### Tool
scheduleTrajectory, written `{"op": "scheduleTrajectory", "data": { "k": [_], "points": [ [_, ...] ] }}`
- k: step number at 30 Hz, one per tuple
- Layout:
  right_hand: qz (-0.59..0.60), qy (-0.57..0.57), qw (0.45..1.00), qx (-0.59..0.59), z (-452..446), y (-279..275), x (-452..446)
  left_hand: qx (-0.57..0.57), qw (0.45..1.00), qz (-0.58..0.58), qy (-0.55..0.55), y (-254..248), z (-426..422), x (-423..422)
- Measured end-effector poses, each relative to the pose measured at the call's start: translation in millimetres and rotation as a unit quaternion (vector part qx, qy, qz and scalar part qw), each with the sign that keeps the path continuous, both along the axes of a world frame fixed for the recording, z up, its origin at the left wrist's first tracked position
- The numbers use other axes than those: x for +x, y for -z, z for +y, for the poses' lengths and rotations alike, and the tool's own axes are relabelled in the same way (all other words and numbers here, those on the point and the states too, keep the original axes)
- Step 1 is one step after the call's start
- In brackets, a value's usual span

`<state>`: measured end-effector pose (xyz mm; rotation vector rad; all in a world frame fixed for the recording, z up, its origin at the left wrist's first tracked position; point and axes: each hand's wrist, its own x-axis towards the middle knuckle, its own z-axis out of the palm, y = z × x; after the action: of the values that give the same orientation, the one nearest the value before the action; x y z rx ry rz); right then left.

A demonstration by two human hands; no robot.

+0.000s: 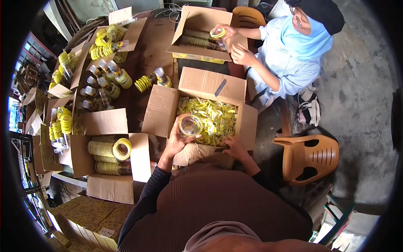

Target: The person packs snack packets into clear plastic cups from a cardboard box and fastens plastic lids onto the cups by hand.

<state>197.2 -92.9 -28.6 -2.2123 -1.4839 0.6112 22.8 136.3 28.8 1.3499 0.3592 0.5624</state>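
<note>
My left hand (179,136) is wrapped round a clear plastic cup (191,125) with a yellow rim, its round mouth turned up towards me. The cup is over the left near part of an open cardboard box (212,84). Small yellow-and-clear packets (214,117) fill that box in a loose heap. At its near right edge is my right hand (236,148), fingers curled in by the packets and the near flap. What those fingers hold, if anything, is too small to make out.
Across the table a co-worker's hands (241,53) hold a similar cup (218,33) by a box (200,21) of stacked cups. Left are a box with cup stacks (103,149), several bottles (105,80) and more boxes. An orange chair (310,159) stands right.
</note>
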Motion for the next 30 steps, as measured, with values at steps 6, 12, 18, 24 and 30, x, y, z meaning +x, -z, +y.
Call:
{"op": "scheduleTrajectory", "data": {
  "k": [6,12,18,24,30],
  "points": [
    [0.09,0.029,0.995,0.013,-5.9,11.6,4.3,0.014,1.0,0.009,-0.008,-0.1,-3.5,-1.0],
    [0.084,0.129,0.983,0.102,7.8,-19.0,-3.5,0.007,1.0,0.001,-0.001,10.3,-9.4,-8.5],
    [0.084,0.174,0.929,0.315,47.9,-69.1,-33.6,0.03,0.999,0.004,-0.027,9.7,-23.5,-9.6],
    [0.032,0.193,0.909,0.369,66.2,-100.4,-72.6,-0.006,0.999,-0.004,-0.05,-3.8,-36.2,-6.5],
    [-0.082,0.153,0.893,0.416,68.4,-96.4,-82.2,-0.001,0.998,-0.023,-0.064,3.0,-41.6,-1.0]
  ]
}}
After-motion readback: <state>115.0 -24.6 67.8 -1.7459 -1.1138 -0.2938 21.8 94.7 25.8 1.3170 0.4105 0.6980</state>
